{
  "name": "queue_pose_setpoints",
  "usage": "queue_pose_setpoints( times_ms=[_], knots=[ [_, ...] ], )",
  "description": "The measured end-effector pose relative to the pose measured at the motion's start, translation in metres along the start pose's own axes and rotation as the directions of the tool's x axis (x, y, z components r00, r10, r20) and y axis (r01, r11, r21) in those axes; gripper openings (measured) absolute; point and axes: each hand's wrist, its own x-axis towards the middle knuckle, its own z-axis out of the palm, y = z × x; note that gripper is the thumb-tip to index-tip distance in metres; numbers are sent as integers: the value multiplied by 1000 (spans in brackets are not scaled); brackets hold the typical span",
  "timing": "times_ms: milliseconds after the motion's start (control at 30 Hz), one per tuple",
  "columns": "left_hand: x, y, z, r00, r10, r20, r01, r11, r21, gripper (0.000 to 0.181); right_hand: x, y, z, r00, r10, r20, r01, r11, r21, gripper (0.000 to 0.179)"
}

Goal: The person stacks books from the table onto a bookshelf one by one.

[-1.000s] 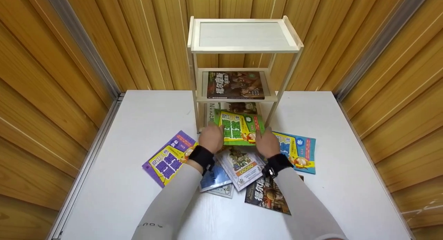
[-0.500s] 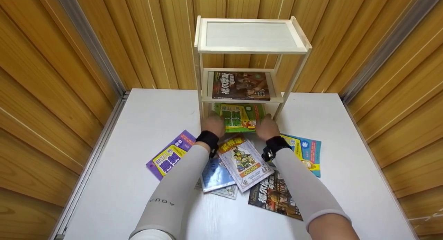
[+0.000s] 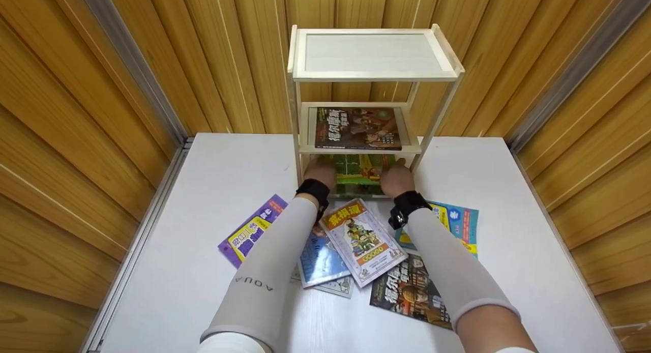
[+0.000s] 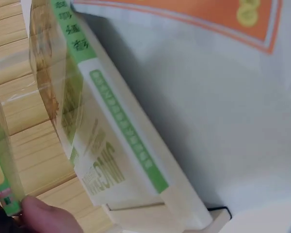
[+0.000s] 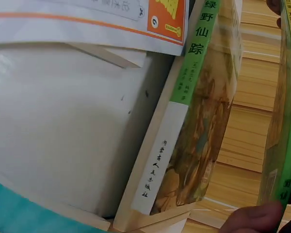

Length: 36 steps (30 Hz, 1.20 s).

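A thin green book [image 3: 360, 171] with a yellow panel is held between both hands, inside the lowest level of the wooden shelf rack [image 3: 376, 79]. My left hand [image 3: 321, 173] grips its left edge, and my right hand [image 3: 397, 180] grips the right edge. Each wrist view shows a thumb pressed against the green book, whose spine [image 5: 287, 126] faces out. Below it, on the bottom shelf, lies another book with a green and white spine [image 4: 119, 121]; a gap separates the two. The middle shelf partly covers the green book in the head view.
On the middle shelf lies a dark brown book [image 3: 358, 129]. Spread over the white table [image 3: 168, 292] are a purple book [image 3: 249, 236], a blue book [image 3: 323, 261], a white-bordered book [image 3: 363, 241], a dark book [image 3: 407, 292] and a teal book [image 3: 465, 223]. Wood-patterned walls [image 3: 244, 63] enclose it.
Both hands have carried the green book forward and lower, from in front of the rack to beneath the middle shelf. The head view has shifted slightly.
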Motion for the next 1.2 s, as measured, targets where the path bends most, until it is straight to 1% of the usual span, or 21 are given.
queue_pose_setpoints(
  times_ms=[100,200,233,333,400,433,533,600,667,733,767,833,867,933,967,1000,1033,1067,1133,1200],
  knots=[
    [-2,3,0,999,-32,-31,31,999,-20,40,-6,0,1,999,-19,-27,17,995,-101,60],
    [-2,5,3,996,-62,-57,60,998,-36,46,-11,-3,1,997,-66,-33,57,973,-223,67],
    [-2,6,4,995,-72,-67,70,997,-41,47,-12,-4,1,996,-82,-32,72,968,-241,67],
    [-4,6,9,991,-84,-106,85,996,5,47,-14,-5,2,995,-99,-32,88,966,-243,65],
    [-5,7,12,982,-117,-147,120,993,17,51,-15,-5,3,995,-92,-31,83,973,-217,62],
    [-7,7,14,978,-136,-157,140,990,17,52,-16,-4,3,996,-88,-33,79,975,-209,61],
    [-11,9,18,961,-201,-188,197,980,-36,59,-20,-2,5,994,-89,-61,75,976,-202,58],
    [-13,11,19,954,-232,-190,219,972,-87,62,-24,-2,6,992,-96,-81,78,976,-204,55],
    [-18,14,17,954,-232,-189,217,971,-98,63,-29,-2,7,988,-121,-94,99,973,-209,53],
    [-22,16,17,955,-213,-205,200,976,-80,63,-34,-3,7,985,-140,-99,117,972,-203,50],
    [-25,17,17,957,-184,-223,178,983,-48,62,-36,-3,8,984,-149,-101,128,973,-195,50],
    [-32,19,17,947,-143,-286,145,989,-13,58,-42,-3,8,980,-166,-110,146,974,-172,48],
    [-37,20,18,938,-132,-320,133,991,-19,56,-44,-3,9,979,-167,-116,148,976,-158,47],
    [-47,21,20,922,-123,-367,117,992,-41,52,-50,-2,10,976,-175,-128,158,978,-136,45],
    [-53,21,21,917,-123,-380,113,992,-51,50,-53,-2,11,974,-185,-132,168,978,-127,45],
    [-59,22,21,910,-145,-388,118,989,-92,50,-56,-1,12,971,-198,-136,182,975,-125,44],
    [-65,23,22,911,-157,-381,120,986,-118,50,-59,0,12,968,-209,-139,192,973,-128,44],
    [-71,25,23,915,-156,-371,114,985,-133,50,-63,1,12,965,-219,-145,200,971,-132,44],
    [-82,27,23,930,-152,-333,101,981,-166,52,-70,4,13,960,-232,-157,210,967,-143,45],
    [-92,30,24,948,-152,-280,93,973,-213,55,-78,4,12,958,-236,-165,213,966,-145,46]
  ],
)
